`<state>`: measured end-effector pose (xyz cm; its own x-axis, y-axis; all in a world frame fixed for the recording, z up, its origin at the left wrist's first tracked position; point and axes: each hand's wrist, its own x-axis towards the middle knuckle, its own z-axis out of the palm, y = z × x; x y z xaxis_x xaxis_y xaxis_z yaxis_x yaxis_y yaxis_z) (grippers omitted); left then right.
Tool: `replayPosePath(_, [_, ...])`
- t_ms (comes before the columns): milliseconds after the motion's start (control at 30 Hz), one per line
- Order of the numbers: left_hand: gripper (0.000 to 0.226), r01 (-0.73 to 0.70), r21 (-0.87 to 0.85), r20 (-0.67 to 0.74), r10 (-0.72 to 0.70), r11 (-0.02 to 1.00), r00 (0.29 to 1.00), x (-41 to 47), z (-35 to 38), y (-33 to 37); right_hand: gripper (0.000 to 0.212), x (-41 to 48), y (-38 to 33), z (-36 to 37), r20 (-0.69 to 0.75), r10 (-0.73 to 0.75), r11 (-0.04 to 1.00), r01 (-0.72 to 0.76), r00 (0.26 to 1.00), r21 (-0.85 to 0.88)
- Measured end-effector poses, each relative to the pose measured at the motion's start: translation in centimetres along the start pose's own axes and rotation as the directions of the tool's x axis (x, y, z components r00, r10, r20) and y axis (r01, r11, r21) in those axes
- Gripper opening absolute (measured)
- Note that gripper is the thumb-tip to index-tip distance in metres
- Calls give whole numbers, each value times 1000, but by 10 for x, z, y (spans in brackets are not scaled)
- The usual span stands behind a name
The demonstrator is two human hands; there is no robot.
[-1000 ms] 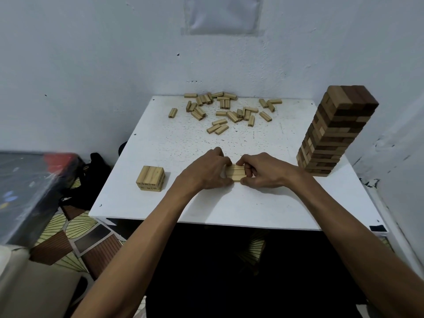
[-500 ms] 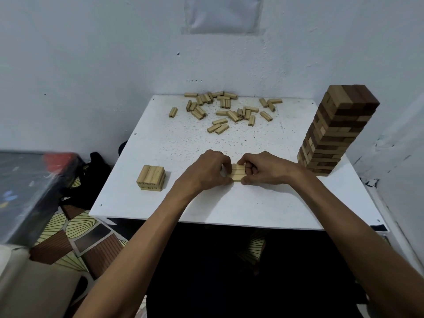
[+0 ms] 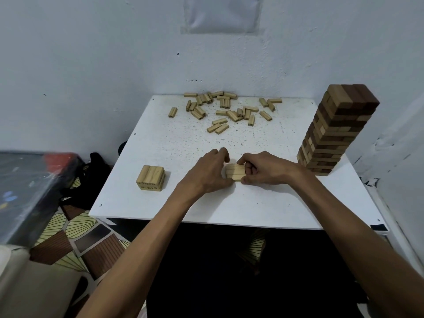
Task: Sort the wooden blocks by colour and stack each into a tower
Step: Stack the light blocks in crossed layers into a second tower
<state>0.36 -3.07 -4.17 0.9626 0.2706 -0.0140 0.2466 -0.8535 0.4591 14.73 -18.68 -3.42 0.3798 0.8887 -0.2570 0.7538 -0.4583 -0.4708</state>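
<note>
Nearest: two bare forearms reaching in over patterned floor (image 3: 68, 228). Near-centre of white table (image 3: 160, 203): small light-wood stack (image 3: 235, 172), low, flat on the tabletop, gripped from both ends. Left hand (image 3: 207, 171) curled round the stack's left end, fingertips at the far edge, thumb along the near side. Right hand (image 3: 263, 168) pinching the right end, thumb at the near corner, forefinger on the top edge, remaining fingers folded in. Left of the hands, well apart: square two-layer block stack (image 3: 151, 177), light wood, untouched. Right side of table: tall tower (image 3: 332, 134) of mid-brown and dark blocks, upright. Far end, by the wall: loose light blocks (image 3: 229, 109), scattered flat, several touching.
</note>
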Motion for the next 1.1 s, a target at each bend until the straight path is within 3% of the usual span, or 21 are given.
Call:
replayPosePath(133, [56,63,31,108,-66,998,992,4,4,3,53,0,0,1,4,1,1000,-1,1000,-6])
replayPosePath(300, [40,25,139,226,-56,990,973,11,-4,9,50,0,-1,-1,-1,-1,1000,1,1000,-14])
replayPosePath(567, [30,-5,230,264,-58,973,963,14,-11,9,49,2,-1,-2,-1,-10,1000,10,1000,-21])
replayPosePath(700, [37,-10,212,250,-44,977,967,14,-11,9,48,1,-3,-1,-10,-16,999,16,1000,-42])
replayPosePath(833, [55,-64,118,125,49,991,991,9,-8,4,50,1,-2,-1,-15,-21,999,21,1000,-42])
replayPosePath(1100, [28,-120,25,28,119,992,992,1,-2,-8,54,-1,3,3,-55,-36,997,32,998,-64])
